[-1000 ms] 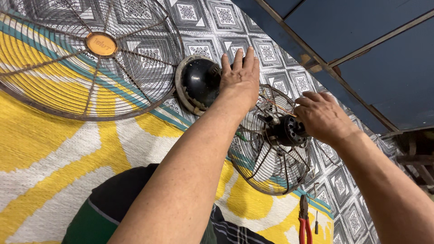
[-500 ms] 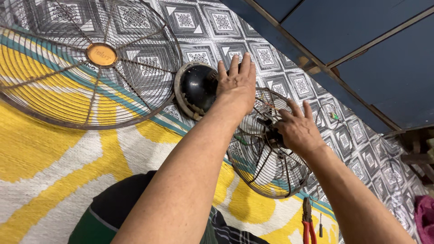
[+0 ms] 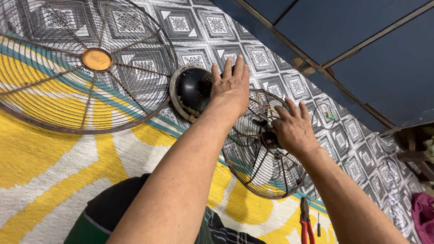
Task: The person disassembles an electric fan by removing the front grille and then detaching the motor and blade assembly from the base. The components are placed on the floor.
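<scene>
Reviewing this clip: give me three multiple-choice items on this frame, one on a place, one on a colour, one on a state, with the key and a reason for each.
1. Where do the pliers lie?
A. On the mat near the lower edge, below the rear fan guard
B. Inside the black motor cover
C. On the large front guard

2. What colour is the round centre cap of the large front guard?
A. Blue
B. Orange
C. White

3. How is the right hand placed?
A. Raised clear of everything
B. Gripping the pliers
C. Pressed on the motor at the middle of the rear fan guard

Key: 1 A, the red handles lie on the mat below that guard. 2 B, the cap is orange. 3 C, its fingers spread over the motor, while the left hand rests by the black motor cover.
</scene>
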